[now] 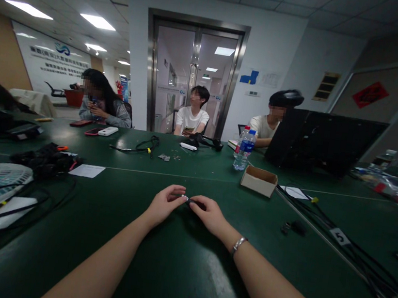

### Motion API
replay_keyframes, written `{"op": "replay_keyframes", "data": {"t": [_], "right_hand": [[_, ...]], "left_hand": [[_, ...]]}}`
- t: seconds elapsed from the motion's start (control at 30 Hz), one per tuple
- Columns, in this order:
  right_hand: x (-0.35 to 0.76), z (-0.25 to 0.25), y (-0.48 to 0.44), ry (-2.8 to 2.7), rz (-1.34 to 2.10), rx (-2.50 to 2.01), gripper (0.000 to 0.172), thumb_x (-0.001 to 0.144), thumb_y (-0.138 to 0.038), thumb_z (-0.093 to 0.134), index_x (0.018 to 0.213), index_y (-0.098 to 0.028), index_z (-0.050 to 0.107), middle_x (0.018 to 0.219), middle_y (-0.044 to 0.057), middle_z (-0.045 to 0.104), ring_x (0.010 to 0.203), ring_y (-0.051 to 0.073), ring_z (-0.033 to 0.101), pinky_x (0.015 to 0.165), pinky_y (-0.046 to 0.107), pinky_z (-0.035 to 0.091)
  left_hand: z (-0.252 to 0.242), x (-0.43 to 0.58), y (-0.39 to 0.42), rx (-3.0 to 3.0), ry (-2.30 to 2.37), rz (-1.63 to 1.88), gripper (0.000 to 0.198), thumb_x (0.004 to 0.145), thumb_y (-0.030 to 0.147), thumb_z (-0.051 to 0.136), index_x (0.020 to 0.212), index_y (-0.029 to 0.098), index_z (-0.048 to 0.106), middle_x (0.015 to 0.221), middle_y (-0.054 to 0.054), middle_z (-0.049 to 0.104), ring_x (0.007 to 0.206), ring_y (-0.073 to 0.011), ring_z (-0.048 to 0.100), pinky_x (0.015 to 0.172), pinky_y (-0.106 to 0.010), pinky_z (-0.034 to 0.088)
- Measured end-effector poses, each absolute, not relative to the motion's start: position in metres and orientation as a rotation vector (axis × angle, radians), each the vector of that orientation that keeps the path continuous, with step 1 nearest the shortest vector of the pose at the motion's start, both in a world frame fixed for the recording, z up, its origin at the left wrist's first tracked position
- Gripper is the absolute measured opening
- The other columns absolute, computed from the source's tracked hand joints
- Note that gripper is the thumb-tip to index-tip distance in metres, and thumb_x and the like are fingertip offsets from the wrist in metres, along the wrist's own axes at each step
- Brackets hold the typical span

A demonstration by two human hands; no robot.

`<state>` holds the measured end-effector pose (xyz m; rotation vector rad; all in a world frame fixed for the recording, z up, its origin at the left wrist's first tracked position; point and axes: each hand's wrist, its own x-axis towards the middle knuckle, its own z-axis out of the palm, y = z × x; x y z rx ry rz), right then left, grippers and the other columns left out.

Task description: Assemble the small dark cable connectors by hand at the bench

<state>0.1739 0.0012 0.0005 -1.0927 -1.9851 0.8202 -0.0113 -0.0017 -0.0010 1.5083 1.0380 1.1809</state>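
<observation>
Over the middle of the green table (169,262), my left hand (164,205) and my right hand (212,214) meet fingertip to fingertip. Between them is a small black-and-silver piece (187,199), too small for me to tell its kind. My left thumb and fingers pinch its shiny end, while the right thumb and forefinger close on its dark end. Fingers cover part of it. A silver bracelet (238,245) circles my right wrist. Ahead and to the right of my hands stands a shallow cardboard box (259,181).
Two water bottles (244,150) stand behind the box. Black cables (341,236) run along the right, near small dark parts (293,227). At left are a white fan (0,181) and a dark tangled heap (47,161). Several people sit opposite; a black monitor (321,140) stands at right.
</observation>
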Motion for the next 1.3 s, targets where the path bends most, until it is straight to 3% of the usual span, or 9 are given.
{"op": "replay_keyframes", "data": {"t": [0.13,0.4,0.53,0.73,0.97,1.3], "right_hand": [[0.1739,0.0007,0.0007,-1.987,0.829,-1.092,0.026,0.083,-0.033,0.053,0.099,-0.017,0.066,0.093,0.005,0.067,0.083,0.017,0.06,0.078,0.031,0.047],[0.1744,-0.0015,0.0034,-1.999,0.803,-1.097,0.025,0.082,-0.032,0.055,0.099,-0.016,0.066,0.091,0.005,0.067,0.081,0.017,0.059,0.075,0.03,0.046],[0.1746,-0.0009,0.0032,-2.016,0.799,-1.106,0.025,0.083,-0.032,0.053,0.098,-0.017,0.066,0.089,0.004,0.067,0.079,0.016,0.059,0.074,0.029,0.046],[0.1743,0.0003,0.0016,-2.006,0.797,-1.095,0.025,0.083,-0.032,0.053,0.098,-0.017,0.066,0.091,0.005,0.067,0.082,0.017,0.059,0.077,0.03,0.046],[0.1751,0.0006,0.0008,-2.01,0.813,-1.112,0.026,0.084,-0.033,0.053,0.099,-0.017,0.066,0.091,0.004,0.066,0.083,0.017,0.059,0.077,0.03,0.046],[0.173,0.0059,-0.0024,-1.992,0.831,-1.134,0.024,0.082,-0.031,0.054,0.096,-0.016,0.066,0.09,0.005,0.067,0.081,0.018,0.059,0.075,0.03,0.045]], "left_hand": [[-0.004,-0.0112,0.0007,1.547,1.135,1.127,0.033,0.076,0.039,0.062,0.1,0.017,0.06,0.093,-0.007,0.065,0.08,-0.0174,0.061,0.071,-0.031,0.05],[-0.0038,-0.0117,0.0015,1.551,0.942,1.162,0.025,0.072,0.03,0.067,0.093,0.016,0.062,0.094,-0.007,0.067,0.092,-0.0191,0.062,0.09,-0.036,0.046],[-0.0023,-0.012,0.0005,1.562,0.944,1.157,0.023,0.072,0.028,0.067,0.092,0.017,0.062,0.095,-0.007,0.066,0.092,-0.0193,0.062,0.091,-0.036,0.045],[-0.0041,-0.012,0.001,1.551,1.032,1.172,0.038,0.073,0.031,0.067,0.109,0.021,0.059,0.112,-0.008,0.062,0.097,-0.0198,0.06,0.09,-0.036,0.046],[-0.0044,-0.0125,0.0022,1.591,1.112,1.111,0.028,0.077,0.038,0.06,0.097,0.018,0.063,0.096,-0.006,0.065,0.088,-0.0195,0.06,0.073,-0.031,0.048],[-0.0065,-0.0129,0.0038,1.539,0.979,1.172,0.027,0.073,0.026,0.065,0.098,0.017,0.061,0.098,-0.007,0.064,0.092,-0.0197,0.061,0.088,-0.036,0.045]]}}
